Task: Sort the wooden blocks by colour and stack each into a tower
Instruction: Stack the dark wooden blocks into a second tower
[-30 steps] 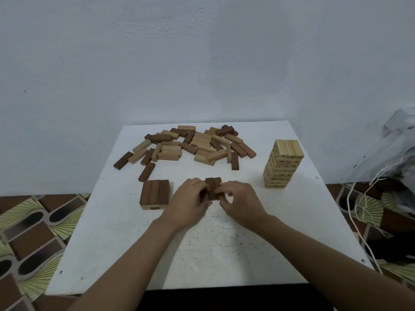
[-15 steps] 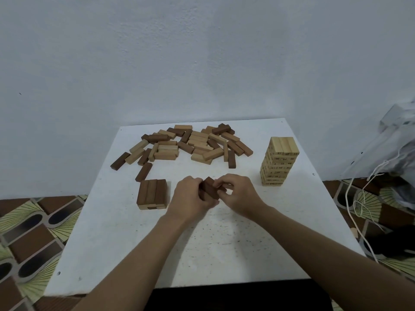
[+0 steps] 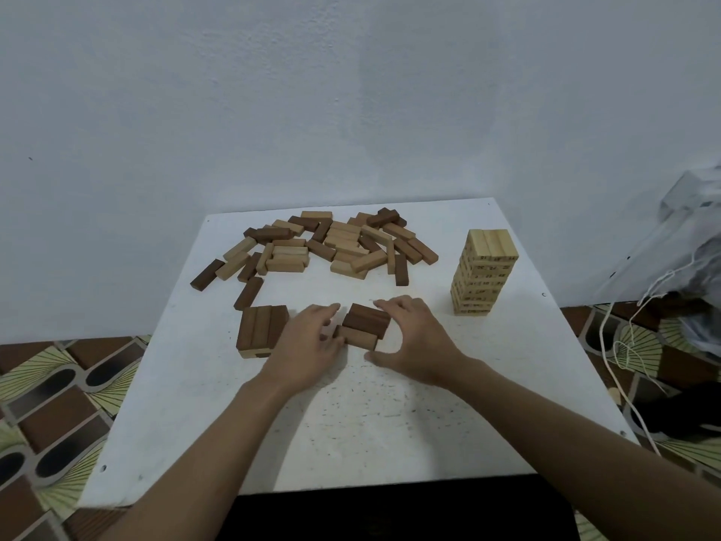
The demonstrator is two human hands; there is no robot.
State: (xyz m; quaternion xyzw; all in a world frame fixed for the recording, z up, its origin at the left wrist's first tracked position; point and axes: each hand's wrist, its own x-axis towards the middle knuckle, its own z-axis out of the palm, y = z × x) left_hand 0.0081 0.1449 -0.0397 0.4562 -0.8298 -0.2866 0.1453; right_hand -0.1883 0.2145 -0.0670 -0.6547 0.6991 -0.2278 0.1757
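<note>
Brown stack [image 3: 366, 325], left edge hidden by left hand [image 3: 308, 341], right hand [image 3: 417, 337] beside, fingers [image 3: 386, 304] all released.

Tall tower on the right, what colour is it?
The tall tower is pale yellowish wood, best seen in the head view.

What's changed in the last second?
The brown blocks, gripped by both hands before, now sit stacked on the table; left hand and right hand have opened either side. The loose pile, pale tower and low brown stack stayed put.
</note>
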